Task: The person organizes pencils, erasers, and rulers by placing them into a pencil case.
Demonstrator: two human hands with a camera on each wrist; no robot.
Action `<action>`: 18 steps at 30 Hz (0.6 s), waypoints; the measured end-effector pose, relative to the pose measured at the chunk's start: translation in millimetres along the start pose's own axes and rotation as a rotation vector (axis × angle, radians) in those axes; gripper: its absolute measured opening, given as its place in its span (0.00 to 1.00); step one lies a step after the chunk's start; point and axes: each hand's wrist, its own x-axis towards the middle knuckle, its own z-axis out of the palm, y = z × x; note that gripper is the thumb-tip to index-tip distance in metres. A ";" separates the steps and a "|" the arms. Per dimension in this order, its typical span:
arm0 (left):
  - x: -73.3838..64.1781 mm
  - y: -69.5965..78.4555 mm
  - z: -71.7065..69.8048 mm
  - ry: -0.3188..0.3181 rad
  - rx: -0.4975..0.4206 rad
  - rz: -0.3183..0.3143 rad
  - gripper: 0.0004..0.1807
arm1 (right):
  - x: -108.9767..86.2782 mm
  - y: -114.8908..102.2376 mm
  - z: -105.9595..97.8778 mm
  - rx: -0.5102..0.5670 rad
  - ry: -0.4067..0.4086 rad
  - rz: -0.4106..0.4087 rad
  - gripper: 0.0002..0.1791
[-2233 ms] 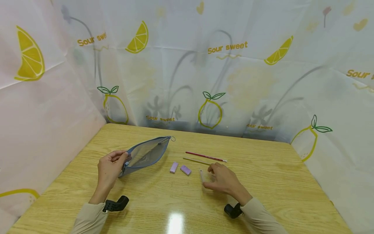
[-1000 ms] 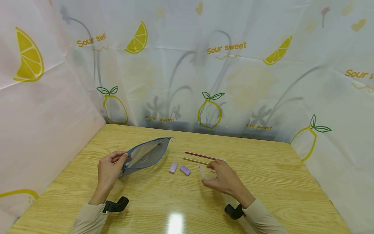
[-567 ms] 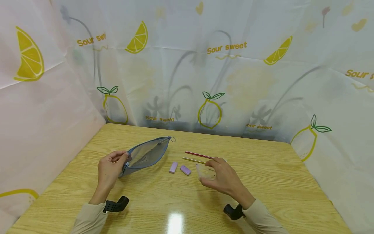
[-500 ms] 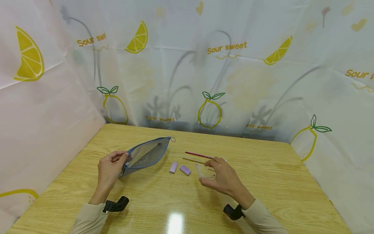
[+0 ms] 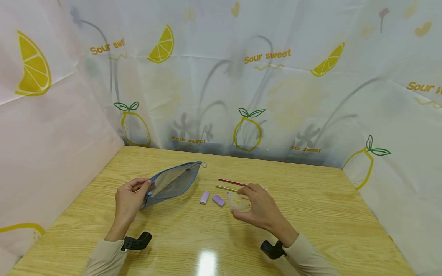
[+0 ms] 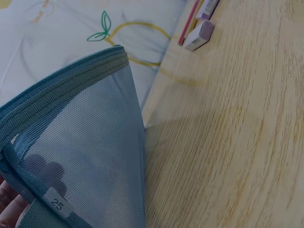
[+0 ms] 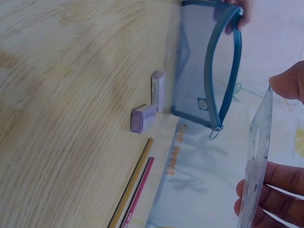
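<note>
My left hand [image 5: 129, 201] pinches the near end of a blue mesh zip pouch [image 5: 177, 184], whose mouth gapes open; in the left wrist view its teal zip edge [image 6: 71, 80] and a small "25" tag [image 6: 58, 203] show. My right hand [image 5: 260, 207] holds a clear plastic set square [image 7: 256, 166] by its edges, thumb on one side and fingers on the other, raised over the table. Faint printed marks run along it. Two purple-and-white erasers [image 5: 205, 197] lie between the pouch and this hand.
A red pencil [image 5: 229, 181] and a gold pencil [image 5: 225, 188] lie side by side behind the right hand, which partly covers them. The wooden table [image 5: 304, 214] is walled by a lemon-print curtain [image 5: 207, 84]. Both wrists wear black camera mounts [image 5: 138, 241].
My right hand has closed on the set square, lifted it and carried it slightly left toward the erasers. The left hand and pouch have stayed in place.
</note>
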 end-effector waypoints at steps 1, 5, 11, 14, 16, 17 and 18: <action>-0.1 0.0 -0.1 0.001 0.002 0.004 0.14 | 0.8 -0.6 -0.1 -0.003 0.001 -0.006 0.24; -0.2 0.4 -0.1 0.000 0.004 0.016 0.14 | 3.8 -3.2 -0.5 -0.009 0.003 -0.032 0.25; -0.7 1.0 -0.2 -0.005 -0.003 0.022 0.14 | 8.2 -6.5 -0.3 -0.032 0.017 -0.070 0.24; -0.7 1.1 -0.2 -0.006 -0.005 0.021 0.14 | 9.9 -8.0 -0.3 -0.047 0.022 -0.083 0.25; -0.7 1.2 -0.1 -0.005 -0.004 0.018 0.14 | 11.1 -8.9 -0.4 -0.051 0.026 -0.093 0.25; -0.7 1.2 -0.1 -0.005 -0.003 0.016 0.14 | 11.8 -9.3 -0.4 -0.055 0.030 -0.099 0.25; -0.7 1.2 -0.1 -0.004 -0.002 0.015 0.14 | 12.7 -9.2 -0.2 -0.056 0.034 -0.108 0.25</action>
